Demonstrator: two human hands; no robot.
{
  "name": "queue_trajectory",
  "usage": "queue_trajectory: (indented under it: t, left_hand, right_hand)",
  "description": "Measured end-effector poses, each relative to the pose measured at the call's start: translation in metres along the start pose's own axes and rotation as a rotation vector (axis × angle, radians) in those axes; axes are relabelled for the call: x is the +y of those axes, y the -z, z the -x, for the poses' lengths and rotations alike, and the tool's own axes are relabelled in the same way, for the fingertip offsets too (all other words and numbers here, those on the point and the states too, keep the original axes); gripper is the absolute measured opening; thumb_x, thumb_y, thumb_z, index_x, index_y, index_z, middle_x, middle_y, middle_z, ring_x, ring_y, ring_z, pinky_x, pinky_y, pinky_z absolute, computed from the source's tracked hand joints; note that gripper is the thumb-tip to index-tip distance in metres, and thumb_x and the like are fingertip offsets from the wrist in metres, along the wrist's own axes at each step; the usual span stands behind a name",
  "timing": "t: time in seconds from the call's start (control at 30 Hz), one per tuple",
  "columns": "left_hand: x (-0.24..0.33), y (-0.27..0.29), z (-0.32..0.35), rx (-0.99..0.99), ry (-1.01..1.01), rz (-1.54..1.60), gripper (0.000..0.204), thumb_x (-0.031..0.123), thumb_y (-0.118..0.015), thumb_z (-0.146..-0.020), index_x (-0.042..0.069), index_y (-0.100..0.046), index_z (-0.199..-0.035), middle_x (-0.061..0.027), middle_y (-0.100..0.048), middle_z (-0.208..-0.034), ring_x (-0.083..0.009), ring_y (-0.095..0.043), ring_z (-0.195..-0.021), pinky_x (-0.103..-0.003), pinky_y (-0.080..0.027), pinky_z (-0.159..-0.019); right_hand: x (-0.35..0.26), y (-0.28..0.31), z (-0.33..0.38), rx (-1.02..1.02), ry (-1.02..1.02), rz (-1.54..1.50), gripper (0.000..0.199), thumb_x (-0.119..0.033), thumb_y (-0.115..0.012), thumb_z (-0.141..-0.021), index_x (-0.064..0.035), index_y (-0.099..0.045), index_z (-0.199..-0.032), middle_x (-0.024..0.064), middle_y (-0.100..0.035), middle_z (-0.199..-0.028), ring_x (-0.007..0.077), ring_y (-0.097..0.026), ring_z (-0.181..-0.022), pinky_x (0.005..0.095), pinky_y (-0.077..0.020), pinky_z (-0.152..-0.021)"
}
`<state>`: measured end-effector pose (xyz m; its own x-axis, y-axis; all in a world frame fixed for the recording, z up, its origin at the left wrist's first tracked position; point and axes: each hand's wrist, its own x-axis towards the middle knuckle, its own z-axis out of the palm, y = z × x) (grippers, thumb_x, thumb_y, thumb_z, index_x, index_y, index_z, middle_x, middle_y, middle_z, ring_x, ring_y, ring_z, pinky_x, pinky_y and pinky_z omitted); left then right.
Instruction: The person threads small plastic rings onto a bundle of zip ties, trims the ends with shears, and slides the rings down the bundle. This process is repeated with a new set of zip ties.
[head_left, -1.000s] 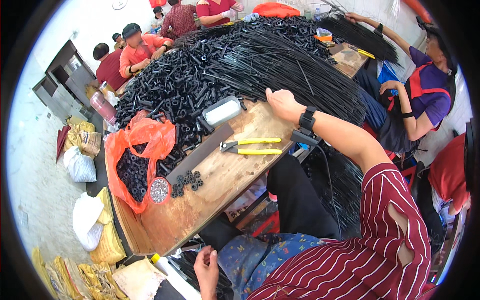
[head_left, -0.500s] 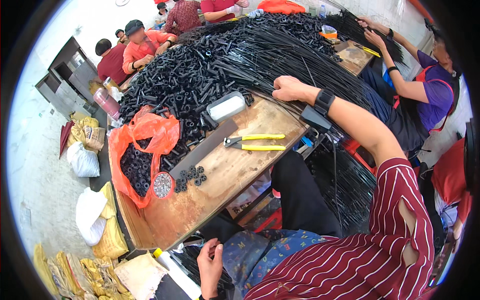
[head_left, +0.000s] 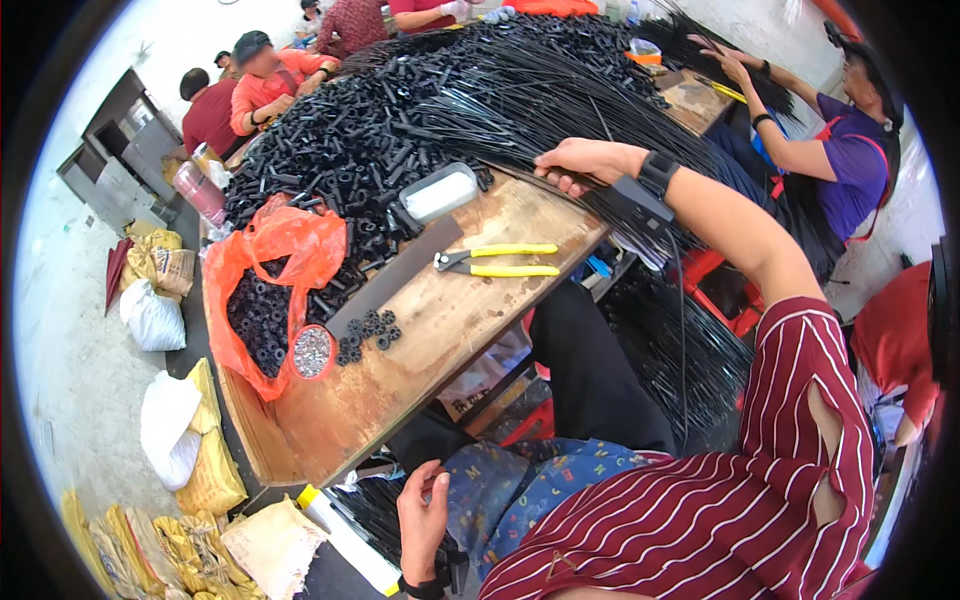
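My right hand [head_left: 585, 160] reaches across the wooden table [head_left: 440, 330] and its fingers curl over thin black rods [head_left: 560, 100] at the edge of a big heap. A black watch sits on that wrist. My left hand [head_left: 423, 520] rests low on my patterned lap, fingers apart, holding nothing. Yellow-handled pliers [head_left: 500, 262] lie on the table just near of my right hand. A dark flat metal strip [head_left: 395, 275] lies beside them, with small black rings [head_left: 365, 335] and a small red dish of metal bits [head_left: 313, 352] to its left.
An orange bag [head_left: 270, 280] of short black tubes sits at the table's left end, a white plastic box [head_left: 440, 193] by the tube pile [head_left: 340, 150]. Other people work at the far side and on the right [head_left: 830, 150]. Sacks [head_left: 165, 420] lie on the floor left.
My right hand has moved further onto the black rods and closed over some. My left hand has stayed on my lap.
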<state>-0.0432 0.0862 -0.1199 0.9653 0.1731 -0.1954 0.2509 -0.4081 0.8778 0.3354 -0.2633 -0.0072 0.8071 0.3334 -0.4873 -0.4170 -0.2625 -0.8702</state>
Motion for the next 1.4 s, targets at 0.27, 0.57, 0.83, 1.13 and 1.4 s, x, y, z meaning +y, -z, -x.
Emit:
queue_trajectory:
  t: [0.27, 0.57, 0.83, 1.13, 1.4]
  left_hand:
    - [0.004, -0.010, 0.004, -0.065, 0.025, 0.031, 0.028, 0.012, -0.060, -0.092, -0.005, -0.060, -0.115, -0.0138, -0.068, -0.098, -0.0171, -0.063, -0.089, -0.028, -0.049, -0.081]
    - [0.038, -0.028, -0.009, -0.128, -0.017, 0.001, 0.025, 0.010, -0.058, -0.093, -0.003, -0.060, -0.115, -0.0121, -0.067, -0.098, -0.0164, -0.063, -0.090, -0.028, -0.049, -0.081]
    - [0.108, -0.089, -0.044, -0.454, -0.446, 0.020, 0.027, 0.002, -0.061, -0.090, -0.001, -0.059, -0.117, -0.0095, -0.068, -0.099, -0.0134, -0.064, -0.087, -0.026, -0.050, -0.077]
    - [0.114, -0.095, -0.048, -0.582, -0.350, 0.148, 0.030, 0.012, -0.059, -0.094, -0.001, -0.057, -0.120, -0.0086, -0.067, -0.102, -0.0131, -0.064, -0.088, -0.026, -0.051, -0.077]
    - [0.116, -0.071, -0.051, -0.631, -0.245, 0.113, 0.028, 0.012, -0.058, -0.095, -0.001, -0.058, -0.120, -0.0090, -0.067, -0.102, -0.0123, -0.063, -0.092, -0.026, -0.051, -0.081]
  right_hand:
    - [-0.021, -0.033, -0.008, -0.310, -0.029, -0.430, 0.025, -0.023, -0.043, -0.102, -0.0037, -0.053, -0.090, -0.0049, -0.044, -0.064, 0.0036, -0.045, -0.053, 0.0188, -0.0385, -0.047]
    - [-0.020, -0.067, 0.015, -0.014, 0.228, -0.040, 0.027, -0.020, -0.050, -0.099, -0.0016, -0.057, -0.081, -0.0006, -0.053, -0.065, 0.0086, -0.050, -0.053, 0.0235, -0.0442, -0.050]
    - [0.019, -0.076, -0.022, -0.049, 0.211, -0.210, 0.025, -0.022, -0.052, -0.099, -0.0040, -0.056, -0.082, -0.0009, -0.054, -0.069, 0.0084, -0.053, -0.060, 0.0231, -0.0494, -0.053]
    - [0.023, -0.109, 0.022, -0.090, 0.507, -0.207, 0.027, -0.023, -0.050, -0.098, -0.0055, -0.051, -0.077, -0.0013, -0.045, -0.063, 0.0085, -0.041, -0.052, 0.0252, -0.0373, -0.046]
    - [-0.002, -0.121, 0.079, 0.238, 0.948, 0.082, 0.025, -0.024, -0.048, -0.101, -0.0093, -0.045, -0.081, -0.0030, -0.046, -0.063, 0.0039, -0.040, -0.045, 0.0207, -0.0318, -0.040]
